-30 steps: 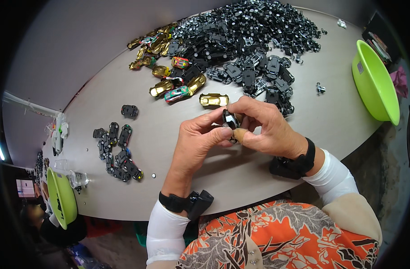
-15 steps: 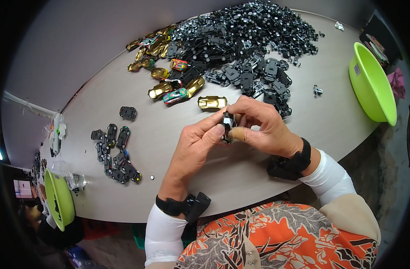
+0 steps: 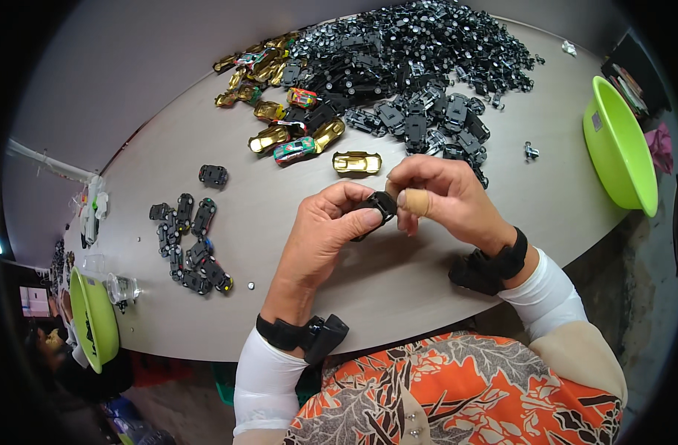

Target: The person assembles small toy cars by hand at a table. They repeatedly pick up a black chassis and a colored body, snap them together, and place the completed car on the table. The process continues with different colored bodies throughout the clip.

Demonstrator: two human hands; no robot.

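My left hand (image 3: 318, 231) is closed round a small black toy car (image 3: 384, 205), thumb on top and fingers beneath. Most of the car is covered by the fingers. Right beside the car's end is my right hand (image 3: 457, 199), its thumb wrapped in a tan bandage and curled towards the fingers. Whatever those fingertips pinch, if anything, is too small to make out. Just beyond both hands lies a gold car shell (image 3: 356, 162). Farther off rests a green and red car shell (image 3: 294, 150).
A large heap of black chassis and wheel parts (image 3: 398, 55) covers the table's far side. Finished-looking black toy cars (image 3: 198, 252) lie in a group at left. Green basins stand at the right (image 3: 613, 148) and left (image 3: 94, 319), near a clear plastic cup (image 3: 122, 288).
The right hand has drawn slightly away from the car. In my left hand the car has turned so its dark side shows. The whole view has shifted a little.
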